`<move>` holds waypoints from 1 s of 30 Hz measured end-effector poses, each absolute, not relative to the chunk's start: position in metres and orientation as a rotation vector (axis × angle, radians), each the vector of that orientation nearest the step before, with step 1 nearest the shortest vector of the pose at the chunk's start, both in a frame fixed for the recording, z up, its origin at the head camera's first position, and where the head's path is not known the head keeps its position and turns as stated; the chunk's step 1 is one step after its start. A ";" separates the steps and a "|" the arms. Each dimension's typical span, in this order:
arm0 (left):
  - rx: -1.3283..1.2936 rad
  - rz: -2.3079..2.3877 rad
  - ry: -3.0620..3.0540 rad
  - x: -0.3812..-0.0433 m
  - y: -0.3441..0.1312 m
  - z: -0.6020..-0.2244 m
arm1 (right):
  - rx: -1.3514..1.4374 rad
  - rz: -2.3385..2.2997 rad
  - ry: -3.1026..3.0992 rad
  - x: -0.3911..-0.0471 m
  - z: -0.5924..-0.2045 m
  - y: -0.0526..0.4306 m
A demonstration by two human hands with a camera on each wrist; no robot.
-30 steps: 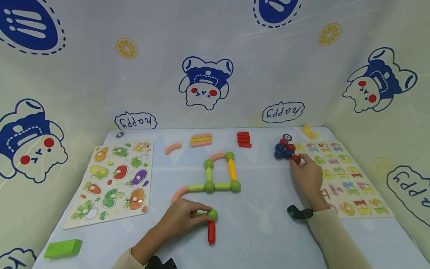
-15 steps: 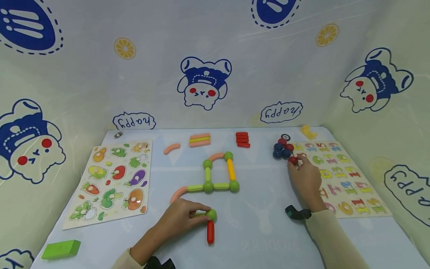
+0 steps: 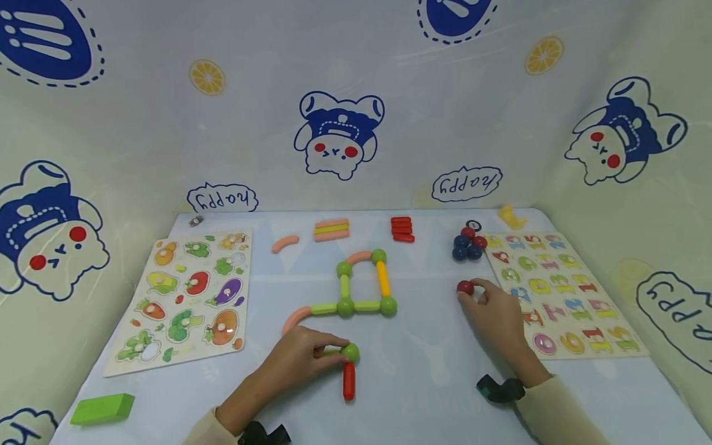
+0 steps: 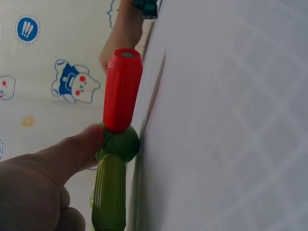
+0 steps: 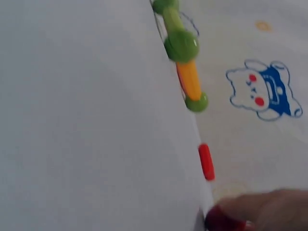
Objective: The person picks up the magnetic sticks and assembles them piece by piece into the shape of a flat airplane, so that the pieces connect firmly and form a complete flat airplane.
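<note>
With thumb and fingers my left hand (image 3: 303,357) pinches a green ball (image 3: 350,353) near the table's front. A red rod (image 3: 348,382) sticks out of that ball toward me; a green rod (image 4: 109,192) also joins it, largely covered by the hand in the head view. On the right, my right hand (image 3: 497,315) pinches a dark red ball (image 3: 465,287) at or just over the table. Behind it sits a cluster of red and blue balls (image 3: 467,245). Between the hands and farther back lies a joined shape of green balls and rods with a yellow rod (image 3: 384,279).
A vegetable puzzle board (image 3: 183,296) lies left, another puzzle board (image 3: 562,290) right. Along the back are pink and yellow rods (image 3: 331,230), red rods (image 3: 402,229), a curved pink piece (image 3: 285,243) and a yellow piece (image 3: 510,217). A green block (image 3: 102,409) sits front left.
My right hand has drawn the red ball away from the cluster, toward me and slightly left. The left hand keeps its hold on the green ball in the same place.
</note>
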State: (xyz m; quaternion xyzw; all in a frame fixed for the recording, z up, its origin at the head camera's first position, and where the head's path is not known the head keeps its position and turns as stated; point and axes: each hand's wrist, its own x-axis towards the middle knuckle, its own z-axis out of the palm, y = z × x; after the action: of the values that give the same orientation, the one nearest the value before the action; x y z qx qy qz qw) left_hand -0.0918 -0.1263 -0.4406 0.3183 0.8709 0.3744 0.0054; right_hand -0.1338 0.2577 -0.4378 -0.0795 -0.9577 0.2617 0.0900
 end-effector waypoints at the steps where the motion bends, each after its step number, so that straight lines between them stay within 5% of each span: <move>1: 0.994 1.174 2.724 -0.092 -0.126 -0.440 | -0.186 0.826 -2.851 -0.131 -0.439 0.252; 20: 0.991 1.136 2.742 -0.092 -0.125 -0.438 | 1.123 1.466 -2.448 -0.045 -0.448 0.129; 25: 1.011 1.158 2.770 -0.092 -0.125 -0.440 | 1.455 1.348 -2.298 -0.030 -0.450 0.114; 30: 1.022 1.171 2.777 -0.091 -0.124 -0.440 | 1.495 1.089 -2.265 -0.027 -0.450 0.110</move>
State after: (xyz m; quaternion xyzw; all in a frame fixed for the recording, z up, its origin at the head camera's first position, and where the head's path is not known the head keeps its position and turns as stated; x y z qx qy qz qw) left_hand -0.0912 -0.1243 -0.4399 0.3210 0.8724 0.3680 -0.0202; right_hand -0.0269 0.1104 -0.4498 0.5083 -0.7699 0.3703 0.1084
